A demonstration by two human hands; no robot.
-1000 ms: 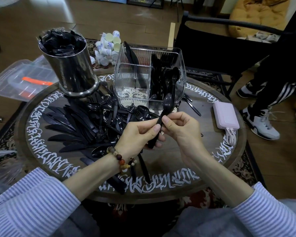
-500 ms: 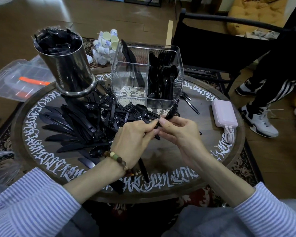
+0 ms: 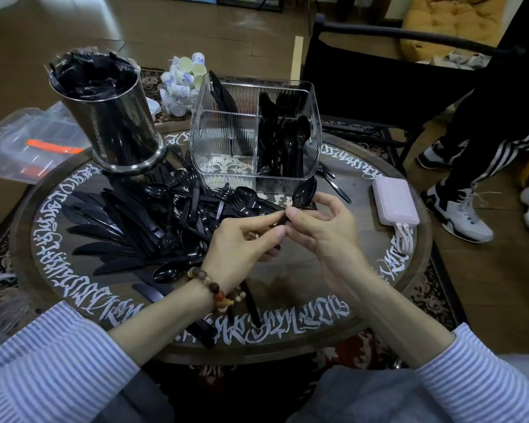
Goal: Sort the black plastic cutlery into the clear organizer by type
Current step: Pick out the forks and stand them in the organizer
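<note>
While loose black cutlery lies heaped on the round wooden worktop (image 3: 361, 264), both hands, left (image 3: 242, 239) and right (image 3: 321, 230), pinch one black plastic spoon (image 3: 303, 193) just before the clear ribbed organizer (image 3: 214, 129).

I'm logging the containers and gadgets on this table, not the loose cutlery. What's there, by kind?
Clear organizer: 1
Steel canister: 1
Pink power bank: 1
Total: 3

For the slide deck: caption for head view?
Both hands pinch a black plastic spoon before the clear organizer.
</note>
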